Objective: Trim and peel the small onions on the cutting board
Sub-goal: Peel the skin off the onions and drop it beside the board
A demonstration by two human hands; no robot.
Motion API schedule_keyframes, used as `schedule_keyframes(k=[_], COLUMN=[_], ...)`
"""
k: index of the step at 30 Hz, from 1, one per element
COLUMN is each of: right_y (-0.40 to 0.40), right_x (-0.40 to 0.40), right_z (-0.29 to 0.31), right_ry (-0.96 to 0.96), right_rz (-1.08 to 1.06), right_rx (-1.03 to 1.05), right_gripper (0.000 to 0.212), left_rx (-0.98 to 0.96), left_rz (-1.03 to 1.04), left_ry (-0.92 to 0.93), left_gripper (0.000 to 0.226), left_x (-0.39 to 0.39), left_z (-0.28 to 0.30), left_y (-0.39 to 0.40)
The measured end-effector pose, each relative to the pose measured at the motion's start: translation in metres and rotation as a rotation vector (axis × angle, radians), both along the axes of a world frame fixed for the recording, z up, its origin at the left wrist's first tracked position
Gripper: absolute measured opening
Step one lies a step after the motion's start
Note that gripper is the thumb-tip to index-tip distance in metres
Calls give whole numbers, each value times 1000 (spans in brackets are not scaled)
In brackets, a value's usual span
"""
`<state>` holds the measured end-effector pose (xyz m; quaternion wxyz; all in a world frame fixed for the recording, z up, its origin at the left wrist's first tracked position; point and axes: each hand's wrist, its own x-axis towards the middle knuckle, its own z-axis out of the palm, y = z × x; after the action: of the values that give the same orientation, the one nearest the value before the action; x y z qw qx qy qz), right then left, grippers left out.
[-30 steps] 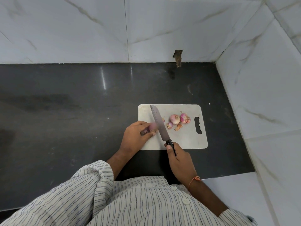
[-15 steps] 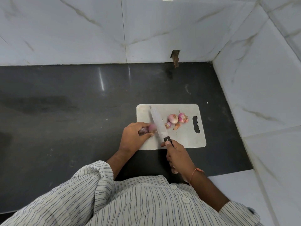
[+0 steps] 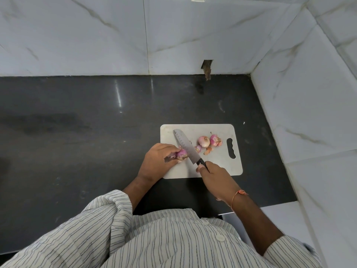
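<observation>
White cutting board [image 3: 220, 167] lies on the dark counter [image 3: 77, 132]. Left hand [image 3: 156, 161], fingers curled, grips one small onion [image 3: 182, 154] at the board's left edge. Right hand [image 3: 214, 175] is closed round the knife [image 3: 188, 147] handle; blade beside that onion. Two more onions [image 3: 209, 141] and peel scraps [image 3: 202, 149] near the board's handle slot.

A single head-worn camera looks steeply down from above the person's chest, facing the counter's [image 3: 96, 122] far right corner, cutting board [image 3: 218, 167] close below.
</observation>
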<state>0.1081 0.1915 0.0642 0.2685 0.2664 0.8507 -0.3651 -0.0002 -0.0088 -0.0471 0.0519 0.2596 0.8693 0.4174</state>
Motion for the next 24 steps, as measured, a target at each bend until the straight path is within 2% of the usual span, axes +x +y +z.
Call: schedule_keyframes(k=[6,18,20,24], right_y=[-1,-1,-4,-16], right_x=[-4,5,7,8], right_z=[6,-8,-11,-11], right_ry=[-125,-194,-168,-39], right_rz=[-365,-644,-636,-509], right_rx=[-398,-897,-887,-633], right_gripper=[37,43,44,40], left_rx=[27,17,29,19], left_rz=[54,125,145,166], left_ry=[-58,-106,-132,-155], left_gripper=[37,39,39,41], left_x=[3,6,7,7], left_z=[2,-2,-1,2], left_y=[-1,-4,-4,-2])
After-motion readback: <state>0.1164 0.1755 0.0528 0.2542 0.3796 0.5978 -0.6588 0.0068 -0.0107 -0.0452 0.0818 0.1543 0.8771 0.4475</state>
